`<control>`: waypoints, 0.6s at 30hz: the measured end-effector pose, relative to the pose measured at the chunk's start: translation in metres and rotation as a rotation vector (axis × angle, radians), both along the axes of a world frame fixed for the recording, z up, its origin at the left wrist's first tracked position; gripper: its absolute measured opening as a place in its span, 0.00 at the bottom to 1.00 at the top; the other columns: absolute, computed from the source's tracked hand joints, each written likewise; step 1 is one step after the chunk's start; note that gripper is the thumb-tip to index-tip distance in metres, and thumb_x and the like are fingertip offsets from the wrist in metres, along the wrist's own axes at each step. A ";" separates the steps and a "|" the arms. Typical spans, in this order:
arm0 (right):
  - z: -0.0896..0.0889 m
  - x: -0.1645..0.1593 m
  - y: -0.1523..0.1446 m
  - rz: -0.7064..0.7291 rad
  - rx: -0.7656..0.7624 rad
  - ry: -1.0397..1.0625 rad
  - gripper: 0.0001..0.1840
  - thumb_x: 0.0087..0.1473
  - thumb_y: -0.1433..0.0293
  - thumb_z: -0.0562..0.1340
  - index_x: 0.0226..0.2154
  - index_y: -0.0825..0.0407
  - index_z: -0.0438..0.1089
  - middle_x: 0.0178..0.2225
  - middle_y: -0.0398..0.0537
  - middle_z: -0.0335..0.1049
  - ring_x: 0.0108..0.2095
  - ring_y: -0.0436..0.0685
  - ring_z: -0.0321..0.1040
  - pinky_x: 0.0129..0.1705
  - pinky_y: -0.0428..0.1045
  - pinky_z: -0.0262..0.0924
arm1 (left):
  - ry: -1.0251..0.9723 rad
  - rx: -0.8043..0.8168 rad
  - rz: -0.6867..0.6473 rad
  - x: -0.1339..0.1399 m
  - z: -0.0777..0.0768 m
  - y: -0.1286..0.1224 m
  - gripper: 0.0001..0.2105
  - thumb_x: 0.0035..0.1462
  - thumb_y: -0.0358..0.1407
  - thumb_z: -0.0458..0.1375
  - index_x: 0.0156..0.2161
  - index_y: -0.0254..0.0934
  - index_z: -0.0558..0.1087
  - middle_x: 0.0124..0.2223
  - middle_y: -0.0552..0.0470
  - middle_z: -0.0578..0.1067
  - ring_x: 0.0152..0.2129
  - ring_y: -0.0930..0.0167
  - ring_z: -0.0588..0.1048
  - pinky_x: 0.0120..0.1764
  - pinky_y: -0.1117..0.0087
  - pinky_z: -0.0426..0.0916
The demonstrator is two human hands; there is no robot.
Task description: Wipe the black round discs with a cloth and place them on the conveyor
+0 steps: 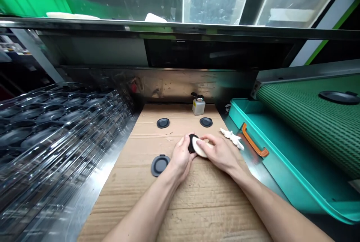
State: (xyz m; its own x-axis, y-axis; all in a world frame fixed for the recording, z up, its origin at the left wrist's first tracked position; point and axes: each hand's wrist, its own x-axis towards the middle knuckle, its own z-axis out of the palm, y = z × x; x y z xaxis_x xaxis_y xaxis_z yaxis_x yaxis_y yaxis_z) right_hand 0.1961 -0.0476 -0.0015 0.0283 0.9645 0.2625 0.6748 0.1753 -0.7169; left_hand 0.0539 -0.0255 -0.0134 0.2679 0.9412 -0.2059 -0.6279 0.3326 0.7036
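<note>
Over the middle of the cardboard sheet (132, 182), my left hand (181, 155) is closed round a black round lid (192, 145). My right hand (219, 154) pinches a round cream-coloured pad (200, 149), which overlaps the right side of that lid; whether they touch cannot be made out. Left of my left wrist lies a dark round lid (160, 165) with a small tab. Two similar lids, one at the far left (163, 123) and one at the far right (206, 122), rest flat on the cardboard.
A white bottle (198, 106) with its cap flipped up stands at the back. Crumpled white cloth (232, 138) lies right. A teal tray (277, 174) with an orange handle (254, 142) sits beside a green conveyor belt (309, 110) carrying another lid (339, 97). Stacked clear trays (70, 152) fill the left.
</note>
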 end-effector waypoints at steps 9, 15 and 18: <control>-0.006 0.013 0.009 -0.231 0.067 -0.068 0.19 0.57 0.55 0.54 0.38 0.48 0.74 0.34 0.46 0.76 0.35 0.55 0.71 0.39 0.47 0.60 | 0.032 0.023 -0.034 0.001 0.000 -0.001 0.13 0.59 0.42 0.56 0.44 0.34 0.71 0.44 0.42 0.75 0.40 0.64 0.75 0.43 0.60 0.70; -0.017 0.028 0.020 -0.296 0.030 -0.142 0.20 0.57 0.54 0.53 0.38 0.48 0.74 0.33 0.47 0.76 0.38 0.57 0.71 0.41 0.49 0.60 | 0.218 0.153 0.017 -0.002 0.005 -0.003 0.17 0.50 0.43 0.64 0.43 0.35 0.72 0.44 0.44 0.76 0.40 0.67 0.74 0.43 0.65 0.68; -0.018 0.025 0.019 -0.265 0.014 -0.170 0.19 0.58 0.54 0.53 0.39 0.47 0.74 0.34 0.47 0.76 0.39 0.58 0.71 0.42 0.49 0.59 | 0.416 0.334 0.102 -0.003 0.007 -0.006 0.18 0.46 0.39 0.67 0.41 0.37 0.70 0.44 0.45 0.76 0.41 0.68 0.74 0.45 0.68 0.66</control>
State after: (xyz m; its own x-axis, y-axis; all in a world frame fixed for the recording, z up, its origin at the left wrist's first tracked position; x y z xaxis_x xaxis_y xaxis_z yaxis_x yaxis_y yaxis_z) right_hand 0.2210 -0.0287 -0.0193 0.2326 0.9256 0.2985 0.8080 -0.0131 -0.5890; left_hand 0.0510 -0.0311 -0.0060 0.1313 0.9905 0.0397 -0.2914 0.0002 0.9566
